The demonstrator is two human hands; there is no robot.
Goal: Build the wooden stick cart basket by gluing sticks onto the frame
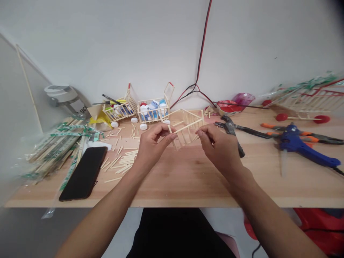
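- Because both hands are raised above the pale wooden table (pixel 185 179), each grip is pressed together: the left hand (pixel 154 145) and the right hand (pixel 219 148) pinch, thumb to fingertips, a slatted frame of pale wooden sticks (pixel 185 123), one at each end of its long front rail.
- Between the hands, that frame tilts just above the table; whether its low corner touches the wood, I cannot tell.
- It looks very light and stiff but brittle, its thin sticks and small joints likely to snap or part under twisting, so the rails close to a joint seem the safest places to hold, with gentle pressure.
- Just behind it stand a stick cart filled with blue and white bottle caps (pixel 153 111) and a tilted stick cart (pixel 119 109).
- To the left lie scattered loose pale sticks (pixel 122 159), a black smartphone (pixel 83 173) and a plastic-wrapped bundle of sticks (pixel 55 152).
- Black-handled pliers (pixel 249 132) lie just right of the right hand, so a wide swing that way could knock the frame; beyond them rest a blue glue gun (pixel 298 141) and a red-wheeled stick cart (pixel 309 102).
- Behind the table's back edge rises a white wall (pixel 107 46).
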